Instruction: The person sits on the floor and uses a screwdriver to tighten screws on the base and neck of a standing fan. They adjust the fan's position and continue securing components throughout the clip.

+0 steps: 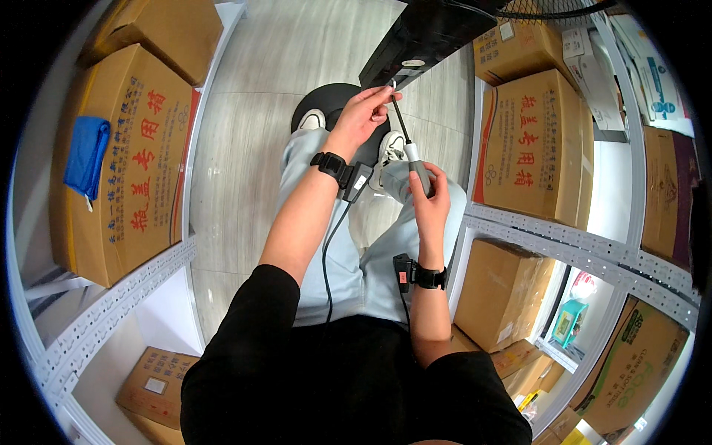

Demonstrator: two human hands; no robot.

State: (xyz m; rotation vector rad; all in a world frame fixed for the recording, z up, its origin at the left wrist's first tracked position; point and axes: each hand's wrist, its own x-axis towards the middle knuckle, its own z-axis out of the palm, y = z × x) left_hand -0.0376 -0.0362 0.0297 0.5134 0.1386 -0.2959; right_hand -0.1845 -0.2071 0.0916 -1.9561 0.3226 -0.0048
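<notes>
A black upright column with a wire grille at its top edge stands over a round black base by my feet. My left hand pinches at the column's lower end, by a screwdriver's tip; what exactly its fingertips hold is too small to make out. My right hand is closed on the grey-and-white handle of the screwdriver, whose long dark shaft points up to the column's bottom. Black strapped devices with cables are on both my wrists.
Metal shelving with cardboard boxes lines the left side, a blue folded cloth on one box. More shelves on the right hold cardboard boxes, pale packages and a teal item. Pale tiled floor lies between.
</notes>
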